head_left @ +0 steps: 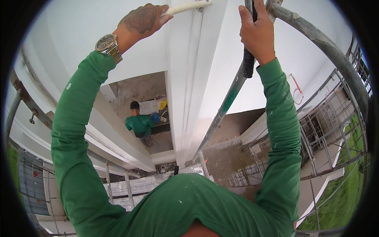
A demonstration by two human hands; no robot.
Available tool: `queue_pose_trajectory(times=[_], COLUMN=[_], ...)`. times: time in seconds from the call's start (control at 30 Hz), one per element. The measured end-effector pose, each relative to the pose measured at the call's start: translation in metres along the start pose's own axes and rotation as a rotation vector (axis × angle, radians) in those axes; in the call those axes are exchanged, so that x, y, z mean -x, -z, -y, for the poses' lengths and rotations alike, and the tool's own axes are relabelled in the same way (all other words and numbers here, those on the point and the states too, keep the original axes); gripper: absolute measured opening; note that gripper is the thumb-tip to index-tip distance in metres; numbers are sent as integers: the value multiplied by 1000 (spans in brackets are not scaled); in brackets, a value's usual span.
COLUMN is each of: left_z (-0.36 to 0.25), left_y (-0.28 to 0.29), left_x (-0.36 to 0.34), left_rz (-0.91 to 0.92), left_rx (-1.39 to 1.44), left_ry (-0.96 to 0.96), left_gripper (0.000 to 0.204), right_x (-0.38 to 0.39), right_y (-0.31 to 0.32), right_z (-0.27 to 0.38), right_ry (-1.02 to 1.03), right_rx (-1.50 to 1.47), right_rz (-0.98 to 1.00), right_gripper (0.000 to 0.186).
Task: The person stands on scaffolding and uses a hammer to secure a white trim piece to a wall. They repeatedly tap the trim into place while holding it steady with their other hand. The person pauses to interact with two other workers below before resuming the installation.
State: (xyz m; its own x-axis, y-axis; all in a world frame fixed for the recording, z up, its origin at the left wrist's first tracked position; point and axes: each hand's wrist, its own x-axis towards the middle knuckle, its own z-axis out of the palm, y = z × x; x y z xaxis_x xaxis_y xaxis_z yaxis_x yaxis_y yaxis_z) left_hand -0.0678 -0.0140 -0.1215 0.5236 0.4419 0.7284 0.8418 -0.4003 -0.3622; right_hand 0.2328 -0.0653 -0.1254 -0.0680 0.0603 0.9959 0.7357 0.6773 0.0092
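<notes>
Holding pale rod (pixel 189 6), left grip (pixel 143 20) closed; right grip (pixel 258 34) wrapped round black tube (pixel 248 65).

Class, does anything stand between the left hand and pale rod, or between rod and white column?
Nothing visible does: the left hand grips the pale rod, whose far end shows against the white column; contact there is unclear.

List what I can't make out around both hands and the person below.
In the head view:
Right hand: one fingertip cut off by the upper edge.
Black tube in it: top leaves by that edge.
White handle: one end hidden inside the left hand.
Person below: too small to tell what their hands do.
</notes>
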Motion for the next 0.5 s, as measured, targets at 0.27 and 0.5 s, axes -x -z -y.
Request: queue_pose_trajectory(times=[0.27, 0.5], left_z=[1, 3], left_y=[1, -17], left_x=[10, 12], left_rz=[112, -26], left_rx=[73, 52], left_ry=[88, 61], left_gripper=[44, 44], right_x=[-20, 14], right_y=[21, -19], right_z=[60, 13], right_ry=[-447, -143], right_rx=[-264, 38], right_rz=[355, 202], right_gripper=[60, 60])
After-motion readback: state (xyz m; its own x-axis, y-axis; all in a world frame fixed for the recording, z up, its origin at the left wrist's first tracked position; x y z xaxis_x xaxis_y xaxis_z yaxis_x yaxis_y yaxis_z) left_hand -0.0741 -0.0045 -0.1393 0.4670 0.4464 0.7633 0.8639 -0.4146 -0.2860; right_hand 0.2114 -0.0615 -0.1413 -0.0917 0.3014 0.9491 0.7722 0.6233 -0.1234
